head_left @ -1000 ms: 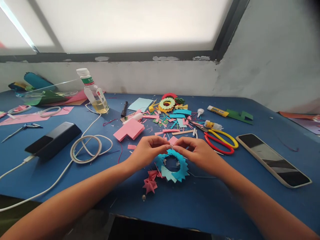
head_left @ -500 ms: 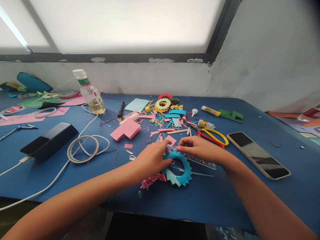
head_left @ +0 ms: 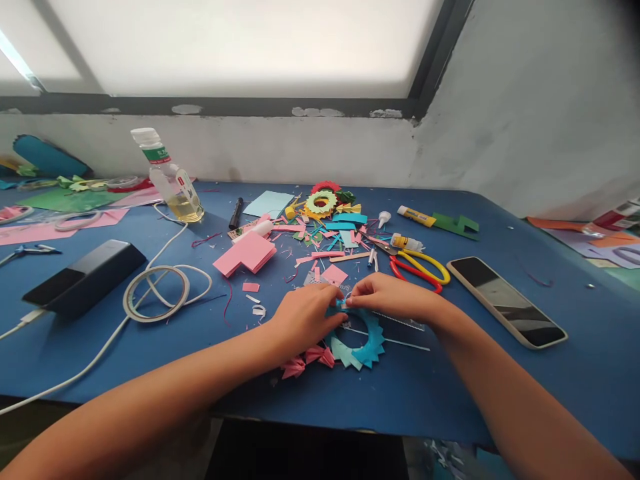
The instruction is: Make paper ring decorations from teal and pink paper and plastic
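Observation:
A blue paper ring [head_left: 373, 343] with a jagged outer edge lies near the table's front, its lower left part pale mint. My left hand [head_left: 313, 310] pinches the ring's upper left side between thumb and fingers. At the top of the ring, the fingertips of my right hand [head_left: 375, 293] are closed together against it, close to a small pale bit; whether they grip the ring or that bit is hard to make out. Folded pink paper pieces [head_left: 310, 360] sit beside the ring, under my left wrist. A clear ruler [head_left: 400, 320] is partly hidden behind my right hand.
Beyond my hands are paper scraps [head_left: 330, 233], folded pink sheets [head_left: 247, 253] and red-and-yellow scissors [head_left: 420, 267]. A phone [head_left: 507, 300] lies to the right. On the left are a tape roll [head_left: 131, 300], a power bank [head_left: 85, 277] with a white cable, and a bottle [head_left: 173, 180].
My right hand has moved slightly left and its fingertips now meet the ring's top edge near my left hand. The whole view has shifted a little.

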The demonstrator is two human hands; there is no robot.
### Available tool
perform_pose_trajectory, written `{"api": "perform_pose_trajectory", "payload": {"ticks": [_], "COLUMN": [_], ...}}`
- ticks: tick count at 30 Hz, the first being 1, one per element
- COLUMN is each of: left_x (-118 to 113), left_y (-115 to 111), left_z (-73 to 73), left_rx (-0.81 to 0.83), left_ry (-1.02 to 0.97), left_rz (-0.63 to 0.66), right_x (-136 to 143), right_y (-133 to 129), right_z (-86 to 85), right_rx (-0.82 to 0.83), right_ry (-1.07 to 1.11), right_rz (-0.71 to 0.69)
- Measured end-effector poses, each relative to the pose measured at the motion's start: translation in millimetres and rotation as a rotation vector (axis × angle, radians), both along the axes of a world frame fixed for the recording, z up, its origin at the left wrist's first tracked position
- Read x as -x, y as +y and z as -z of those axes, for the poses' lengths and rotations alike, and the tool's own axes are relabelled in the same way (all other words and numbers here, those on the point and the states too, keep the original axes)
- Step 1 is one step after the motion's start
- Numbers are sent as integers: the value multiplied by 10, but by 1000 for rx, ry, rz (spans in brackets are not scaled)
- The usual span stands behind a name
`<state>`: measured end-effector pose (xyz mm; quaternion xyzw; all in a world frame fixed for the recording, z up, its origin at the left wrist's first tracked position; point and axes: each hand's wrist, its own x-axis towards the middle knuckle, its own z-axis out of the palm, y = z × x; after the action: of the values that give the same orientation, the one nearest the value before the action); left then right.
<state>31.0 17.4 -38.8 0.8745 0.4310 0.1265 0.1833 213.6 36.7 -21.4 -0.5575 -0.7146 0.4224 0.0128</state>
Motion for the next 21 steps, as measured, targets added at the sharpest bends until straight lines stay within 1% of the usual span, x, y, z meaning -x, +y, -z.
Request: {"api": "perform_pose_trajectory", "payload": {"ticks": [6,13,17,21], "left_x": [-6,45,67,55], "left_y": [1,38,41,25], "left_z": [-6,-7,-13,-4], "left_rx": [-6,59,107,114], "left_ry": [-4,-59,-116,-146], "left_rz": [14,16,16,3], "right_x": [10,24,24,34], "right_y": [-3,-11,-21,-51], "right_z": [-17,-34,-42,-109], "right_rx": [-20,10,37,37], "right_ry": [-11,16,63,157], "right_rz": [9,23,27,58]}}
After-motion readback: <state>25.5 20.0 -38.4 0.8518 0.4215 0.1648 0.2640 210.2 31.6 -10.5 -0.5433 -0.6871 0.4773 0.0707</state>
